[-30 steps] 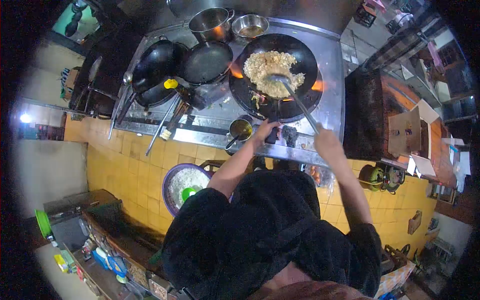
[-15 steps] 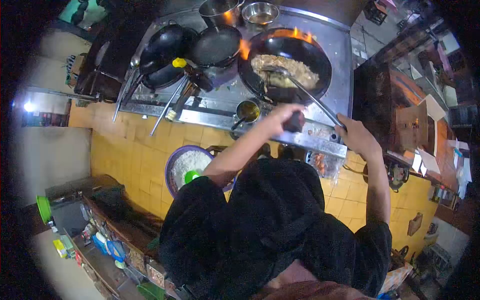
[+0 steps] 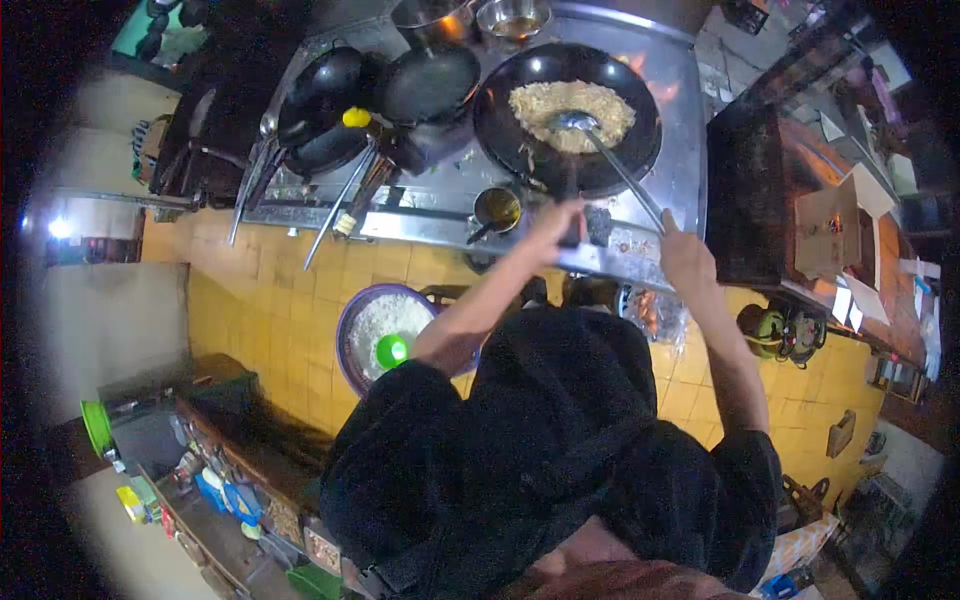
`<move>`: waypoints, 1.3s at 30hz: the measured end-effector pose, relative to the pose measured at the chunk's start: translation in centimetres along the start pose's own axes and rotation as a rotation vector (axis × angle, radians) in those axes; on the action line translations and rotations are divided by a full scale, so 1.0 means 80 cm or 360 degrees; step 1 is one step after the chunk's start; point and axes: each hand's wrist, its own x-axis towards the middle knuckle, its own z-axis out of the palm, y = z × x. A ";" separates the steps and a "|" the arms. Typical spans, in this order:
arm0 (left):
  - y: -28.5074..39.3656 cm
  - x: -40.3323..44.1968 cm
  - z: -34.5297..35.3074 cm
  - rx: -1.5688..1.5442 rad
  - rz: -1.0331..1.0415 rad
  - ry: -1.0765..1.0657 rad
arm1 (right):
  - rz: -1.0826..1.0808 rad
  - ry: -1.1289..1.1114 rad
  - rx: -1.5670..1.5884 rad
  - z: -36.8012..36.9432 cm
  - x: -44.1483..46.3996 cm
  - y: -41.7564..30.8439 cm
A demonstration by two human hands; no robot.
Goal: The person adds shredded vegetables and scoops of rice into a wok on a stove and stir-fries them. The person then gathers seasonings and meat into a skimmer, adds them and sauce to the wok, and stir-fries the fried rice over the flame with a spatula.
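Observation:
A large black wok [image 3: 500, 145] holds pale chopped food [image 3: 590, 98] in its middle. My left hand [image 3: 550, 230], smeared by motion, is closed round the wok's handle [image 3: 578, 228] at the front edge of the stove. My right hand [image 3: 688, 258] grips the end of a long metal ladle [image 3: 628, 180], whose bowl rests in the food. Faint flames [image 3: 660, 90] show at the wok's back right rim. Just left of my left hand stands a metal cup of yellowish liquid [image 3: 497, 208] with a dark handle in it.
Other black woks [image 3: 325, 95] and a black pan [image 3: 430, 88] sit left on the steel stove [image 3: 440, 225]. Behind are a pot [image 3: 430, 22] and a steel bowl [image 3: 513, 18]. A purple basin of white grains [image 3: 345, 335] is on the floor; an open cardboard box [image 3: 828, 232] lies right.
The wok tilted with flames at its back, then came level again, and the food has gathered in its middle. Both my hands moved with it. The whole view has shifted slightly.

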 end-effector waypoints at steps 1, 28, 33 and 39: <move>-0.015 -0.014 0.007 0.0031 0.0084 -0.0088 | 0.0089 0.0121 -0.0085 0.013 0.016 0.005; -0.065 0.134 -0.077 0.0760 0.0433 0.0226 | 0.0078 -0.0180 0.1269 0.012 0.106 -0.042; -0.041 0.109 -0.068 0.0675 0.0518 0.0075 | -0.0433 0.0370 0.0304 -0.037 0.045 0.013; -0.040 0.152 -0.071 0.0296 0.0204 -0.0103 | -0.0116 0.0165 0.0164 0.061 0.101 -0.012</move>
